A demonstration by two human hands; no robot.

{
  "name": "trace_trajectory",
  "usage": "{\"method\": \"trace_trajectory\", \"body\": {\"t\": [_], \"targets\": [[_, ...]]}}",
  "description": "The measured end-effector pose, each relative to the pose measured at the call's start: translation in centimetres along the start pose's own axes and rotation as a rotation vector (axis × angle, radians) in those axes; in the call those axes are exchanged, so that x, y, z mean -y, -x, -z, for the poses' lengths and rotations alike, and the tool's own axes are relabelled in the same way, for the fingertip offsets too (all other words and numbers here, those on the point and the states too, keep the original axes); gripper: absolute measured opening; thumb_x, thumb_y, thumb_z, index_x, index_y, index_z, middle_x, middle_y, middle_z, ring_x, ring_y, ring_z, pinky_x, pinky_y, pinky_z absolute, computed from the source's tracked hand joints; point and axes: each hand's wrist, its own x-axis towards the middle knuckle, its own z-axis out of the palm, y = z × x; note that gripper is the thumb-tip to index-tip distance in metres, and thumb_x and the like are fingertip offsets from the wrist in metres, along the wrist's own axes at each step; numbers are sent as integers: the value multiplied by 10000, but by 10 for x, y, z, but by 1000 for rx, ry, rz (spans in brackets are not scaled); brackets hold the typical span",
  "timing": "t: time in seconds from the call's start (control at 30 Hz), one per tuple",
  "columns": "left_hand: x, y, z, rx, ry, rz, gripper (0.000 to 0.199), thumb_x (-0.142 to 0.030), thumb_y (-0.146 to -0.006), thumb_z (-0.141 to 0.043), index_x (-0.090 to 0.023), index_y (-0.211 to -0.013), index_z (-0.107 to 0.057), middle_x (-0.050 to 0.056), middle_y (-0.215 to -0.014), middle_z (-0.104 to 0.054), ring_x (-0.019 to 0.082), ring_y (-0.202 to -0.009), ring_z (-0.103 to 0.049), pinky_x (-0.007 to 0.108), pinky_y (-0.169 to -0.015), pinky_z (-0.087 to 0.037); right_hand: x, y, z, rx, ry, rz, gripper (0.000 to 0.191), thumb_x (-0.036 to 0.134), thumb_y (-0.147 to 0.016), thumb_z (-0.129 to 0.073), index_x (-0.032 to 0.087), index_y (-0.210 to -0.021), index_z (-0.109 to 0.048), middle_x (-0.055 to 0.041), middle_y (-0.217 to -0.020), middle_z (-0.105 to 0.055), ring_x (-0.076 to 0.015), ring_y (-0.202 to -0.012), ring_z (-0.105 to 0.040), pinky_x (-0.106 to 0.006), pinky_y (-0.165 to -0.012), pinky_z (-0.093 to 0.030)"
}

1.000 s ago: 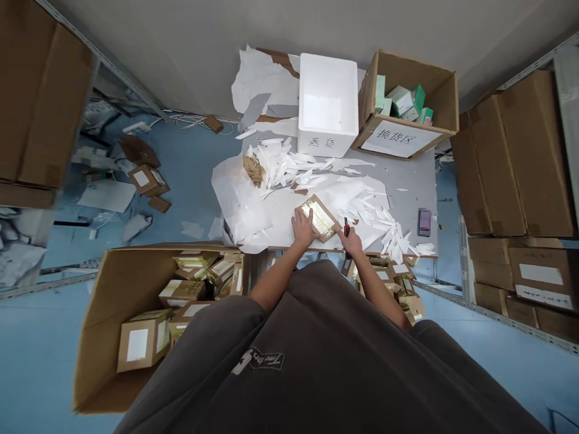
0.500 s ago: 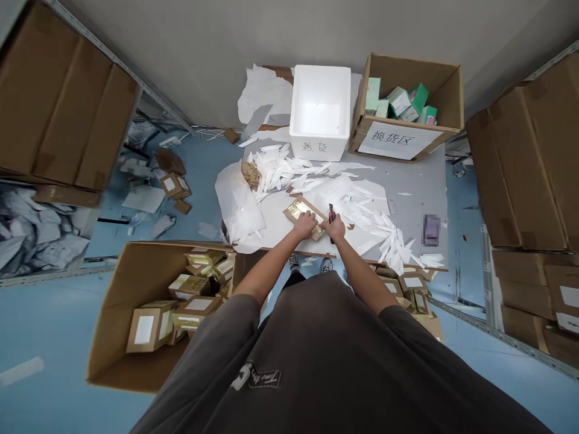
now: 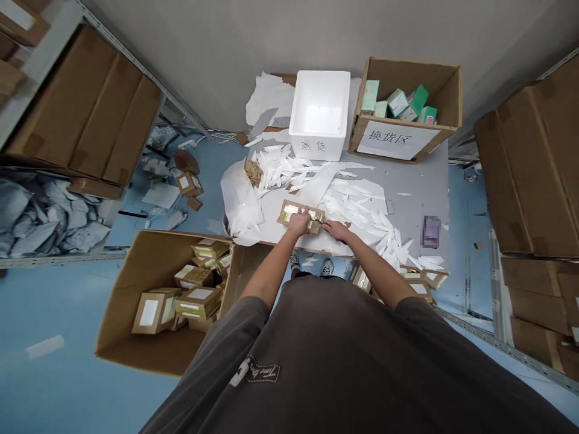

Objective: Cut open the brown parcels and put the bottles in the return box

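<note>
A small brown carton with shiny tape lies on the table near its front edge. My left hand rests on top of the carton, fingers spread over it. Just right of it, my right hand is closed around a red and black cutter, whose tip points left and touches the carton's right part. White paper scraps lie behind and to the right of both hands.
A white foam box and a carton of green boxes stand at the table's back. Left below is a large carton holding small parcels. A plastic bag lies at the table's left.
The small carton has turned to lie nearly level. My right hand has swung the cutter from upright to pointing left at the carton. The camera view has shifted slightly.
</note>
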Motion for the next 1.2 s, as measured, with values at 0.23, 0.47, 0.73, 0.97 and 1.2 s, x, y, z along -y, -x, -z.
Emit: {"method": "trace_trajectory", "body": {"t": [0.23,0.47,0.73,0.97,1.2], "targets": [[1,-2,4,-10,141,47,737,-470,-767,-969,-280,-1423,-694,105,-1736,-476,400,-1573,-462,474,-1176,-526,-16,16,-18,29,-90,25,433,556,-1151,-436,228,-1082,-710,-44,-860,-758,-201,-612,-672,-300,-684,-481],[23,-20,11,65,95,117,1184,-607,-821,-885,-337,-1781,-247,110,-1859,-212,456,-1713,-97,648,-1351,-207,-31,29,-14,-139,-9,-80,601,627,-1162,-224,283,-1271,-703,-78,-1205,-799,-293,-1017,-750,-352,-844,-529],[37,-34,0,-22,44,50,796,-648,-1033,-588,-309,-1730,-407,121,-1812,-346,425,-1713,-146,661,-1346,-170,-15,18,-2,-157,203,23,480,588,-1148,-391,298,-1401,-677,-120,-1333,-736,-331,-1192,-674,-443,-1050,-461],[29,-13,-20,-193,76,38,747,-568,-1037,-623,-274,-1701,-450,161,-1755,-443,421,-1698,-226,715,-1337,-136,6,18,-5,-187,343,-21,420,538,-1163,-412,282,-1438,-599,-123,-1366,-723,-320,-1161,-671,-454,-1063,-418],[28,-11,-25,-205,130,30,750,-531,-1011,-690,-251,-1676,-486,194,-1734,-463,447,-1681,-271,726,-1333,-167,19,16,1,-180,326,-68,445,560,-1169,-378,277,-1453,-571,-130,-1347,-738,-311,-1129,-675,-401,-997,-437]]}}
